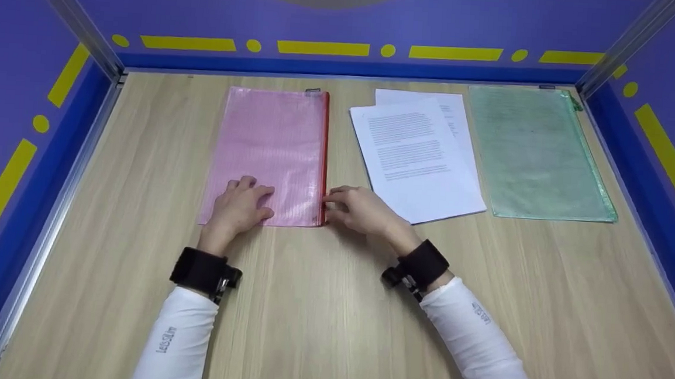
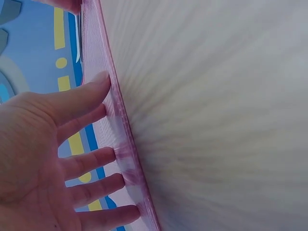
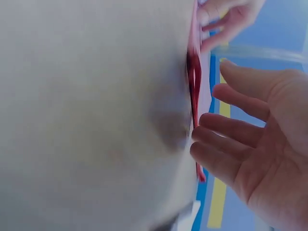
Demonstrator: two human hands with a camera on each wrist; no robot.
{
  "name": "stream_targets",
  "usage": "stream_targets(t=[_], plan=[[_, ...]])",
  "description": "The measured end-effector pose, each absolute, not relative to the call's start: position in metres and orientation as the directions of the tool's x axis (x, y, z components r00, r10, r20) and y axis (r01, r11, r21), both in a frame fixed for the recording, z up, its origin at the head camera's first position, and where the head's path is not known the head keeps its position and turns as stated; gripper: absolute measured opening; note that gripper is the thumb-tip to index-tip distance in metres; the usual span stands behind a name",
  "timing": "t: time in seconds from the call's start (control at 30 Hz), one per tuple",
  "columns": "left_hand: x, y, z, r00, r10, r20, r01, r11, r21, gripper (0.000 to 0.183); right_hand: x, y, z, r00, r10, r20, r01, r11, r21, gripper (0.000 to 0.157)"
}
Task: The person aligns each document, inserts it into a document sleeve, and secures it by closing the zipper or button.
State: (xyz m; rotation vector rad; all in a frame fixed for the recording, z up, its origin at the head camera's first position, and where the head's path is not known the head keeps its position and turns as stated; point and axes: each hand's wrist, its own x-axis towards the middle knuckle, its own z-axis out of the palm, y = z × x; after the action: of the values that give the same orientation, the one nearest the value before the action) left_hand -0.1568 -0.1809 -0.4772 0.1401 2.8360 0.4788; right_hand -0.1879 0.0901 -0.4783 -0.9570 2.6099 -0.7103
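A pink zip document pouch (image 1: pixel 276 133) lies flat on the wooden table, its red zip edge (image 1: pixel 324 153) on the right side. My left hand (image 1: pixel 241 207) rests on the pouch's lower left part, fingers spread, fingertips (image 2: pixel 103 156) pressing its surface. At the lower end of the zip edge is my right hand (image 1: pixel 362 210), fingers loosely bent with the thumb apart from them. In the right wrist view, the right hand (image 3: pixel 255 130) has its fingertips by the red edge, which looks slightly parted there. Whether they touch it I cannot tell.
Right of the pouch lies a stack of printed sheets (image 1: pixel 421 159), with more paper (image 1: pixel 454 106) showing behind it. A green zip pouch (image 1: pixel 539 155) lies at the far right. Purple and blue panels (image 1: pixel 324 24) with yellow marks border the table (image 1: pixel 305 328).
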Motion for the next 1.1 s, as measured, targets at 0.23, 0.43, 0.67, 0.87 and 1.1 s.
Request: stream_targets(t=[0.23, 0.43, 0.67, 0.87, 1.1], plan=[[-0.157, -0.18, -0.477, -0.963, 0.13, -0.237, 0.046, 0.942, 0.331, 0.055, -0.204, 0.141, -0.471, -0.851, -0.525, 0.005, -0.442, 0.711, -0.547, 0.037], [-0.158, -0.18, -0.477, -0.961, 0.131, -0.242, 0.048, 0.945, 0.324, 0.056, -0.219, 0.191, -0.467, -0.931, -0.363, -0.02, -0.293, 0.78, -0.554, 0.04], [-0.16, -0.178, -0.477, -0.959, 0.134, -0.251, 0.048, 0.946, 0.322, 0.056, -0.23, 0.241, -0.47, -0.975, -0.18, -0.128, -0.096, 0.869, -0.486, 0.055], [-0.158, -0.18, -0.478, -0.957, 0.139, -0.254, 0.053, 0.946, 0.319, 0.056, -0.233, 0.256, -0.475, -0.967, -0.072, -0.246, 0.044, 0.898, -0.438, 0.069], [-0.157, -0.181, -0.478, -0.96, 0.136, -0.245, 0.049, 0.941, 0.334, 0.056, -0.235, 0.25, -0.475, -0.97, -0.046, -0.239, 0.043, 0.933, -0.356, 0.083]])
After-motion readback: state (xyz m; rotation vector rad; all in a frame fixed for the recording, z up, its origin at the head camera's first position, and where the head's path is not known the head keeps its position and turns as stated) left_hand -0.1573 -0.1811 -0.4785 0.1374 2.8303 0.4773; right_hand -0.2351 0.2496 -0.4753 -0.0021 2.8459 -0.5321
